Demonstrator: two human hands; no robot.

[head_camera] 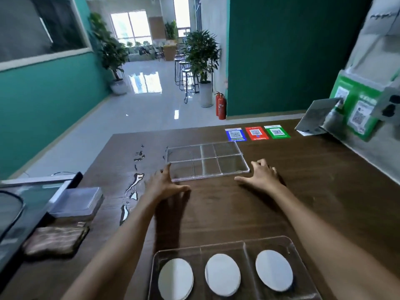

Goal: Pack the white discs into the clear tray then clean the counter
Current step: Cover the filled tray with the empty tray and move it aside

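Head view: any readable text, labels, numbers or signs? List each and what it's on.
No text can be read.
Blue card, red card, green card on the counter: each shows a QR code; captions too small and blurred.
Green stand at right: two QR codes, header lettering blurred.
White panel top right: dark marks, illegible.
Clear tray, white discs: no print visible.

At the left edge lies a brown cloth (55,240); three coloured QR cards (257,133) lie at the upper right of the counter.
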